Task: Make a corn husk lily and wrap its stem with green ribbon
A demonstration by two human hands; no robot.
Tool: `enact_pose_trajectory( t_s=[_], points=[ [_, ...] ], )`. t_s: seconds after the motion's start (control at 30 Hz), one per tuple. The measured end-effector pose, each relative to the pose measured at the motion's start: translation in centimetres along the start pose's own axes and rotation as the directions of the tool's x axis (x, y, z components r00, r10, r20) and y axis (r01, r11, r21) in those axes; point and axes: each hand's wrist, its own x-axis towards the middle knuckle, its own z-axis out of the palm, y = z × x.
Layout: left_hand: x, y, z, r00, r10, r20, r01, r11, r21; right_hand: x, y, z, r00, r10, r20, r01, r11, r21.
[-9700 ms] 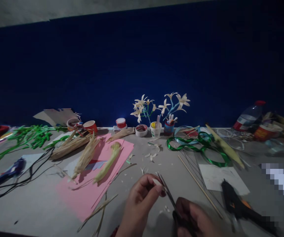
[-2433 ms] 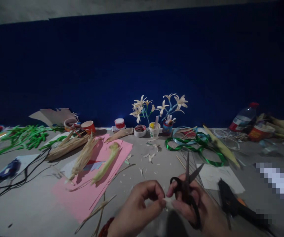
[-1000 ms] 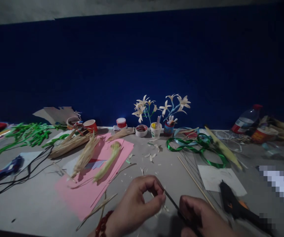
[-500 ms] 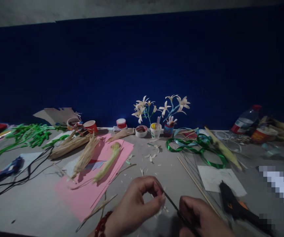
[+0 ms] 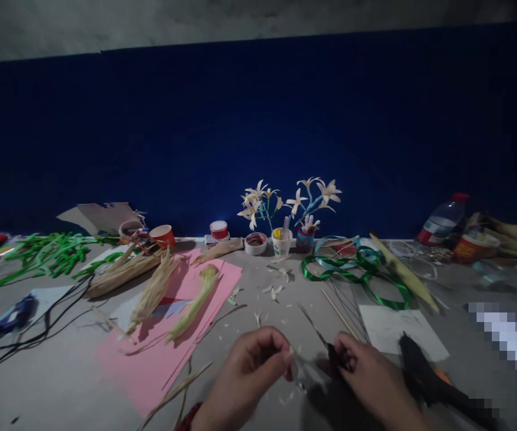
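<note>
Low in the middle of the view, my left hand pinches a small pale husk piece between thumb and fingertips. Just to its right, my right hand is closed round black scissors, whose thin blades point up and to the left toward the piece. Pale cut scraps lie on the grey table in front of my hands. The scissor handles are mostly hidden in my fingers and shadow.
A pink sheet carries dried corn husks. A black glue gun lies at my right on white paper. Green ribbon, thin sticks, paint cups, husk flowers, a bottle and a blue glue gun surround them.
My right hand has risen and moved closer to my left hand, swinging the scissor blades up and to the left. My left hand keeps its pinch on the piece. The view dipped slightly.
</note>
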Motion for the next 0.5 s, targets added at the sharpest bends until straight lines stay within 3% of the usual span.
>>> enact_pose_trajectory(
  t_s=[0.2, 0.5],
  points=[
    [0.2, -0.4, 0.4, 0.998, -0.065, -0.018, 0.062, 0.99, -0.126, 0.1, 1.7, -0.5, 0.998, 0.025, 0.064, 0.003, 0.916, -0.402],
    [0.4, -1.4, 1.0, 0.996, -0.09, -0.023, 0.081, 0.966, -0.246, 1.1, 1.7, -0.8, 0.996, 0.062, 0.061, -0.026, 0.885, -0.465]
  ],
)
